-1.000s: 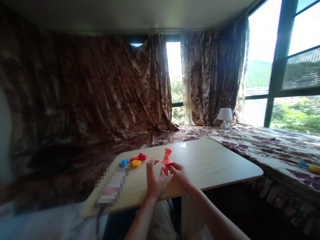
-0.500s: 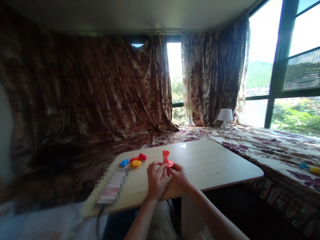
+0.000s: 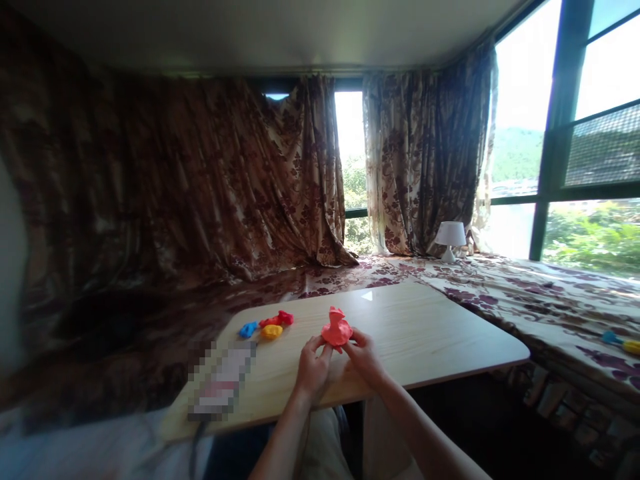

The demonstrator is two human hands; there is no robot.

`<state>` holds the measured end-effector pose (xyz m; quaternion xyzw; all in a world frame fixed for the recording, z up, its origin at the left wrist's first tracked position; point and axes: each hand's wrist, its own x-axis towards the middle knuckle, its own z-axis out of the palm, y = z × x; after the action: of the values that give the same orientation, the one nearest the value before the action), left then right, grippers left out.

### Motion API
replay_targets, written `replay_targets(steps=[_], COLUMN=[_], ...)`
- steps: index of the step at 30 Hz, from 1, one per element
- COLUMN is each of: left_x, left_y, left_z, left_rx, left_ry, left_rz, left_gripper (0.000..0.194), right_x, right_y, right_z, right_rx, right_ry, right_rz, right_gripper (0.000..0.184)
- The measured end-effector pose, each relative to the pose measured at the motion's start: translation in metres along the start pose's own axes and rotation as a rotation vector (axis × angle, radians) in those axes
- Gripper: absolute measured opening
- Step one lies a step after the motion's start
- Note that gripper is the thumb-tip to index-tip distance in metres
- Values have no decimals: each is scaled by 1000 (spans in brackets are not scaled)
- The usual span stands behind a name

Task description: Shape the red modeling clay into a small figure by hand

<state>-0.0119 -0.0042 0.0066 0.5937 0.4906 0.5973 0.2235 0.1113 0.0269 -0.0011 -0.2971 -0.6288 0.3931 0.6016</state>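
The left grip [image 3: 313,368] and right grip [image 3: 367,358] pinch a coral-red piece [image 3: 337,332] between them, fingertips drawn in at its lower edges, over the tabletop [image 3: 430,327]. Left of the grip, farther off, lie blue [image 3: 248,329], yellow [image 3: 271,332] and red lumps [image 3: 285,318]; nearer, a pixelated flat item [image 3: 223,380], any lettering unreadable.

The tabletop [image 3: 425,333] is smooth, wood-grained and faintly glossy; the coral-red piece [image 3: 337,331] looks matt and putty-like. Floral cloth curtains [image 3: 290,180] carry a dull sheen, while the lampshade [image 3: 451,233] is smooth and matt.
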Motion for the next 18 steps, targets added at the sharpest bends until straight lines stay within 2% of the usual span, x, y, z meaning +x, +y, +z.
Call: replay_targets(steps=[2,4,5,7,10,13,18], left_x=[0,-1,-1,-3,-2,3,17], left_y=[-3,-2,0,8,22,29,28], left_z=[-3,-6,-7,-4,5,10,0], left_rx=[-3,10,15,11,1,29,-89], left_ry=[146,280,307,280,256,234,109], left_rz=[-22,21,61,122,101,84,13], left_gripper=[22,22,22,21,23,16,18], right_x=[0,0,0,-1,-2,-4,-6], right_y=[3,5,5,6,4,0,-7], right_z=[1,1,1,1,1,2,3], right_rx=[-36,-78,-96,-123,-156,-167,-124], right_ry=[29,65,81,91,76,49,-79], right_rz=[-4,-14,-24,-49,-89,-108,-66], right_gripper=[22,20,19,16,15,13,12])
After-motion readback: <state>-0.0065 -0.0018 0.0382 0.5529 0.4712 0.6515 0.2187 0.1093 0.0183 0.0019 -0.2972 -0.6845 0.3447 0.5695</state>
